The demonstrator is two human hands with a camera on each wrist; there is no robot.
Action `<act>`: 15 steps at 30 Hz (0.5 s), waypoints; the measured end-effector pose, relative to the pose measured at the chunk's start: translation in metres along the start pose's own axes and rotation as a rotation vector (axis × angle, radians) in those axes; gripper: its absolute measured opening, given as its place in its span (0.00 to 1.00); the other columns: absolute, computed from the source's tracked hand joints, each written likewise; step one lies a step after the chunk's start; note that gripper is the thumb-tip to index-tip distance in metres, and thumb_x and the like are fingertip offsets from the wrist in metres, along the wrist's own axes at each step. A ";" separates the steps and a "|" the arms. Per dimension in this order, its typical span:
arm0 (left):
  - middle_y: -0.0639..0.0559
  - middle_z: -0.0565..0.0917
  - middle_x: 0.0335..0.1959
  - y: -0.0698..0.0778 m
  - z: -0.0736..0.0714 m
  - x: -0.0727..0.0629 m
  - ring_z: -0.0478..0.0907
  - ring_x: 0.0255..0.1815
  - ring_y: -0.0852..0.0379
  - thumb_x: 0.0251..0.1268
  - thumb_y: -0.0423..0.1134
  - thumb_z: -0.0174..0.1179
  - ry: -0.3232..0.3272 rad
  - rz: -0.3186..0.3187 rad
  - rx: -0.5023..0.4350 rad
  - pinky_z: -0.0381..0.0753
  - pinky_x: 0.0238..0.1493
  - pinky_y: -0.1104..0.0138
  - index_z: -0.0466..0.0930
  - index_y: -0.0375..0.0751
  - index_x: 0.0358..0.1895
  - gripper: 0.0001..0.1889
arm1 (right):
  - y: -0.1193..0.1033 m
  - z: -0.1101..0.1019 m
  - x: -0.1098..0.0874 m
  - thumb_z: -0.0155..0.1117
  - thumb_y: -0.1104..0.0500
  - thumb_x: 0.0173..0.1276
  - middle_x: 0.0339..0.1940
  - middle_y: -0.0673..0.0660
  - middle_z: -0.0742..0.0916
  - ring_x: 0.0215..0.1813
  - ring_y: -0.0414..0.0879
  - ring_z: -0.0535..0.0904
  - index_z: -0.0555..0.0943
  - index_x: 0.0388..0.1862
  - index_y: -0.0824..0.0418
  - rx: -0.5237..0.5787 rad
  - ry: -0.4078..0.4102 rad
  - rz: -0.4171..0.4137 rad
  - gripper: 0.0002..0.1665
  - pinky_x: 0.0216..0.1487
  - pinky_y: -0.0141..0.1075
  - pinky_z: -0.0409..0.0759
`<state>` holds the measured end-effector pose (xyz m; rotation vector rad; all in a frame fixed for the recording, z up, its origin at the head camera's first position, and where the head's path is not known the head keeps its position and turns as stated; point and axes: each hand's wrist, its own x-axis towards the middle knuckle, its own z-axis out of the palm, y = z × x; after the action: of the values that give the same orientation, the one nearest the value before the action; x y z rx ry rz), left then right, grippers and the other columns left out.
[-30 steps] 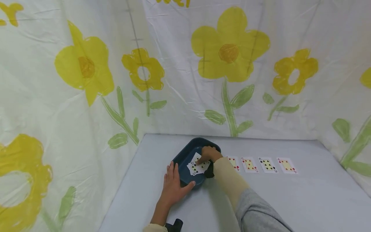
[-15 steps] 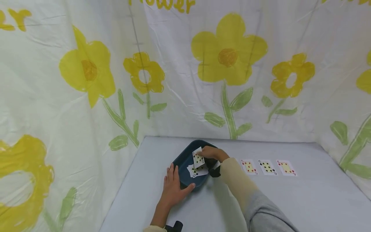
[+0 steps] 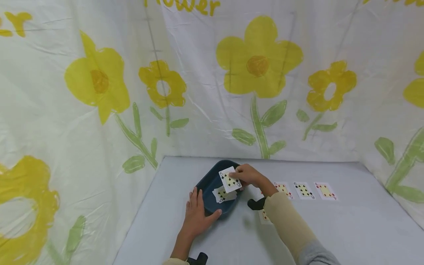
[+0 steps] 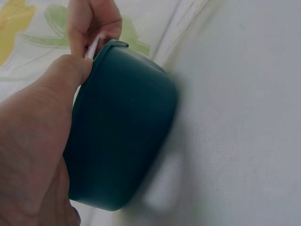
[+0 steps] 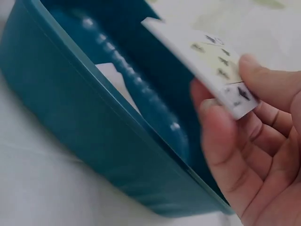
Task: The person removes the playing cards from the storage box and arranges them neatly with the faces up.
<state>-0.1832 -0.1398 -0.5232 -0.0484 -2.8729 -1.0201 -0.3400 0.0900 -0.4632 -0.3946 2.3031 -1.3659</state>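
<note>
Backdrop: white sheeting (image 3: 202, 110), creased, standing behind and to both sides of a pale table (image 3: 331, 228). Decoration: large yellow flowers (image 3: 258, 66), orange- or white-centred, with green stems (image 3: 258, 125) and leaves (image 3: 274, 113); yellow lettering (image 3: 20, 26) along the top, partly cut off. Lighting: soft, fairly even

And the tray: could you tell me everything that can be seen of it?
The dark teal tray looks like smooth, shiny plastic: a roughly rectangular vessel with rounded corners, raised walls and a thin rim. It stands on the white table, open side up, slanted in the head view. Loose cards lie on its floor. The left hand touches its left side and near end. The right hand pinches at least one card over it, hiding part of its right side.
</note>
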 end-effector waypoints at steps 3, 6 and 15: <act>0.35 0.43 0.81 0.000 0.001 0.001 0.38 0.80 0.35 0.58 0.69 0.62 -0.007 -0.002 0.006 0.45 0.73 0.39 0.48 0.31 0.79 0.58 | 0.007 -0.006 -0.012 0.63 0.47 0.74 0.27 0.58 0.86 0.23 0.47 0.81 0.79 0.35 0.64 0.096 0.018 0.009 0.20 0.26 0.42 0.82; 0.35 0.43 0.81 0.000 0.002 0.001 0.39 0.80 0.34 0.58 0.69 0.62 -0.008 -0.002 0.007 0.45 0.73 0.39 0.48 0.31 0.79 0.58 | 0.016 -0.012 -0.026 0.59 0.48 0.77 0.29 0.60 0.87 0.23 0.48 0.82 0.78 0.41 0.66 0.183 0.036 0.004 0.20 0.24 0.38 0.80; 0.36 0.40 0.81 -0.002 0.001 0.002 0.37 0.80 0.37 0.58 0.71 0.61 -0.029 -0.014 -0.011 0.44 0.74 0.42 0.45 0.32 0.80 0.60 | 0.049 -0.033 -0.073 0.55 0.59 0.79 0.36 0.62 0.85 0.32 0.50 0.84 0.73 0.48 0.70 0.243 0.092 0.033 0.12 0.31 0.37 0.83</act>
<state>-0.1854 -0.1413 -0.5251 -0.0438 -2.8980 -1.0469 -0.2948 0.1707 -0.4763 -0.2198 2.1691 -1.6546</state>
